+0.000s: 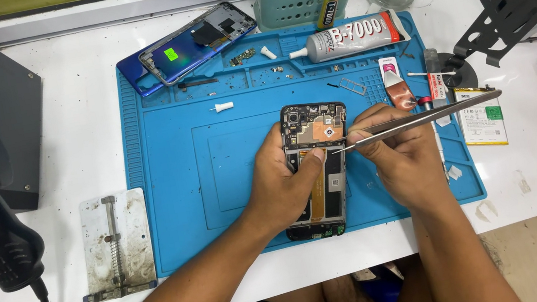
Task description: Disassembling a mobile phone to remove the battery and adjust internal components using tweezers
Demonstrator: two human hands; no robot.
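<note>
We are steadying an opened phone [315,169], back cover off and circuitry exposed, on the blue repair mat [174,187], near the mat's front edge and right of its middle. Our left hand [286,187] is wrapping the phone's left side, fingers closed on it and thumb pressing its middle. Our right hand [402,155] is pinching metal tweezers [421,119], fingers clamped on them, their tips touching the phone's upper half. At the mat's back edge a tube of adhesive [354,37] is lying, and at its back left corner a blue phone shell [191,47]. Left of the mat, on the white table [95,142], a metal board holder [115,246] is resting.
</note>
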